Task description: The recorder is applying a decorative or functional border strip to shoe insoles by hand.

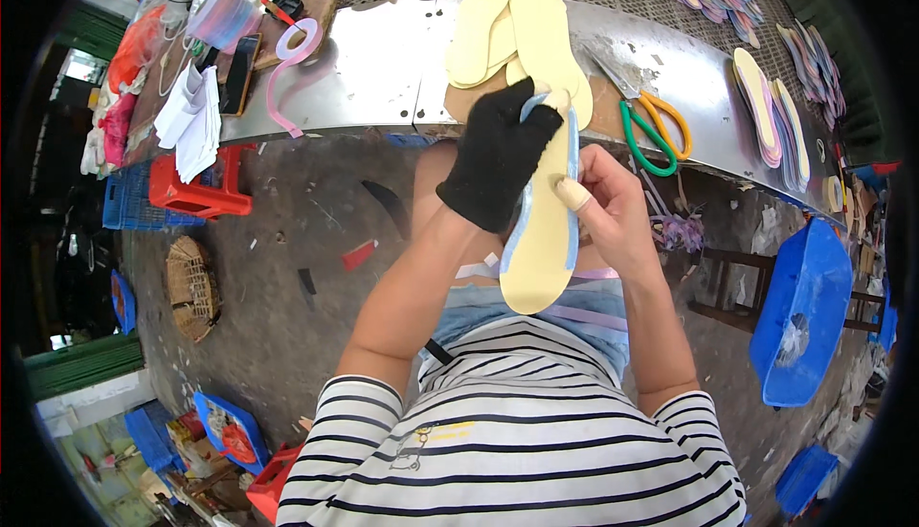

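A pale yellow insole with a light blue edge is held above my lap, its wide end toward the table and its rounded end toward me. My left hand, in a black fingerless glove, is closed around its upper left part, with the bare thumb tip on top. At its right edge, my right hand pinches the rim; a pale finger cot covers the thumb. Beyond my hands a pile of yellow insoles lies on the table. Scissors with one green and one orange handle rest to the right.
The metal-topped table spans the far side. A roll of pink tape, a phone and white papers lie at left; stacked insoles at right. A red stool, wicker basket and blue tub stand around me.
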Available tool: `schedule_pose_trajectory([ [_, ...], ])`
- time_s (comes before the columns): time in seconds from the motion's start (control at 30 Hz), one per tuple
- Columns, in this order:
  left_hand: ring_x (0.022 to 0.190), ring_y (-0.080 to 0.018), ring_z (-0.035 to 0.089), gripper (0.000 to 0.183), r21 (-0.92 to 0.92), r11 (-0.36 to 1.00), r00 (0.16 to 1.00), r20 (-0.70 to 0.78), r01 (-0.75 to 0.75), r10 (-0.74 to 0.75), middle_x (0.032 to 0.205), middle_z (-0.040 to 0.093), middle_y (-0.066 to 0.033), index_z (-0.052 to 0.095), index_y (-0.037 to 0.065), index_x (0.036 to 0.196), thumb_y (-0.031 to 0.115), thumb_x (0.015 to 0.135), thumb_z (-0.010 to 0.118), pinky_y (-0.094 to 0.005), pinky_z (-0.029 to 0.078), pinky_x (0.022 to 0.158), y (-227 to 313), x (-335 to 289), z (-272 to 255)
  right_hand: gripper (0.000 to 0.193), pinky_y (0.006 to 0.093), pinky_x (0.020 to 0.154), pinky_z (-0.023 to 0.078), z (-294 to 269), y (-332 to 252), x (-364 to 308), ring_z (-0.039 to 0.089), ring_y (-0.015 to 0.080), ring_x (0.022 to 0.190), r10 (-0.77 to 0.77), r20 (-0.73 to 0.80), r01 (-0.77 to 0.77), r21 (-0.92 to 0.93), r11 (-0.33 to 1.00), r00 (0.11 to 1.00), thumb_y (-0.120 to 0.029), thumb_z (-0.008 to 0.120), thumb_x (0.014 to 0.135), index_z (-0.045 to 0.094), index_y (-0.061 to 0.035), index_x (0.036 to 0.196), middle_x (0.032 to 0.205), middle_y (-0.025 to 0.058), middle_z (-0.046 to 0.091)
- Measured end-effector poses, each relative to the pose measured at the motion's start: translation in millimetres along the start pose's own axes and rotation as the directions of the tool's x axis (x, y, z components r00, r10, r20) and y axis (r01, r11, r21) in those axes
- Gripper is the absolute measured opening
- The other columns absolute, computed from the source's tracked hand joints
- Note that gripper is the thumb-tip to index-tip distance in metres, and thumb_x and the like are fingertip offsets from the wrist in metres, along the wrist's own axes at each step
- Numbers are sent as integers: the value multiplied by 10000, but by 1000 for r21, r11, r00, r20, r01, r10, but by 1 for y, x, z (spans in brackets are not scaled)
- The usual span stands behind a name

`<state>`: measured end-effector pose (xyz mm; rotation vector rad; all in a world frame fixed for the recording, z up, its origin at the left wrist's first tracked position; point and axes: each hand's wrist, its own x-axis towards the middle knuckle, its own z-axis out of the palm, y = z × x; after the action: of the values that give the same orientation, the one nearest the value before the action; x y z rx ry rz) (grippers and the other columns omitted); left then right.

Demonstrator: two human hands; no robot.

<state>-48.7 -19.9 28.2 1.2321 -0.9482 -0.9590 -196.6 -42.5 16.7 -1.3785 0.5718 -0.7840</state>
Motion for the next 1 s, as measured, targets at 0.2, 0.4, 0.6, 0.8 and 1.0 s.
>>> schedule_pose_trajectory([
  [0.2,679,-63,502,425,-279,937,902,425,207,-73,803,564,23,598,38,1006,418,942,417,-189,410,609,-13,-1,-12,231,164,562,422,-21,16,-2,535,45,630,237,351,-374,400,837,906,-221,627,841,578,-13,930,786,2,596],
  [0.4,651,-41,494,97,-359,919,986,97,163,-137,763,569,42,604,71,914,159,876,586,-204,396,549,0,-16,-6,248,195,422,351,-28,-7,11,483,51,487,269,67,-277,316,908,961,-249,503,933,599,-39,841,579,-18,527],
  [0.6,738,-54,500,158,-80,978,979,88,192,-185,794,599,18,605,-8,960,117,873,563,-233,434,653,1,-20,0,157,174,477,316,-27,-12,27,428,17,555,-263,57,263,-412,872,963,-141,557,892,570,-17,796,640,-52,495],
  [0.8,657,-46,492,181,-264,964,988,-151,-12,-29,749,590,2,597,-23,922,141,904,524,-226,426,572,-5,-11,8,215,181,491,302,-5,-1,11,357,6,578,24,-23,-27,-132,991,999,-149,564,893,531,-9,734,627,-82,441],
  [1.0,656,-96,576,251,-280,960,978,-199,3,-61,789,608,-35,605,8,936,228,934,486,-222,472,575,-19,7,-14,214,183,496,323,-12,13,-5,393,3,587,82,145,-51,-205,977,986,-167,572,888,557,5,762,623,-65,479],
])
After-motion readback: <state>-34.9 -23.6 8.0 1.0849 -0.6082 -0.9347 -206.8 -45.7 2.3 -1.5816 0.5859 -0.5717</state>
